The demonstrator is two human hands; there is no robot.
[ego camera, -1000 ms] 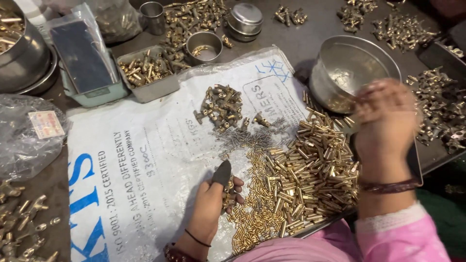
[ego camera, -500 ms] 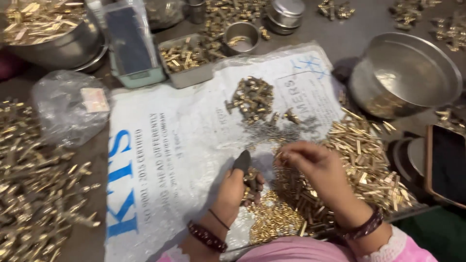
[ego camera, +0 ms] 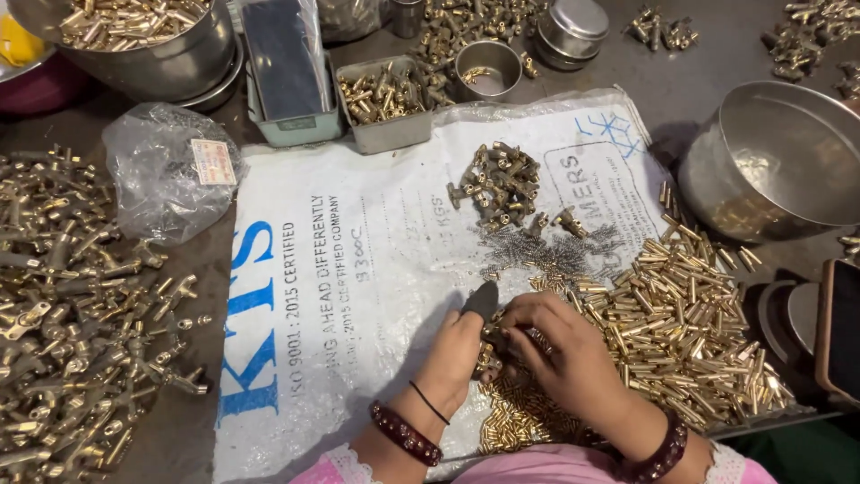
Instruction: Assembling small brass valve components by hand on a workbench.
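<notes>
Brass pins (ego camera: pixel 681 332), two hands (ego camera: pixel 502 350)

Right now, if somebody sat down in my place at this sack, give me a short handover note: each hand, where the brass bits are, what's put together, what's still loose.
Left hand: closed around small brass parts, dark cover on one fingertip.
Right hand: fingers meeting the left hand over the small brass pins.
Parts: brass tubes heaped to the right on the white sack; thin springs just above the hands.
Done: assembled brass pieces piled further up the sack.
Left: tubes, springs and pins remain loose in large heaps.
</notes>
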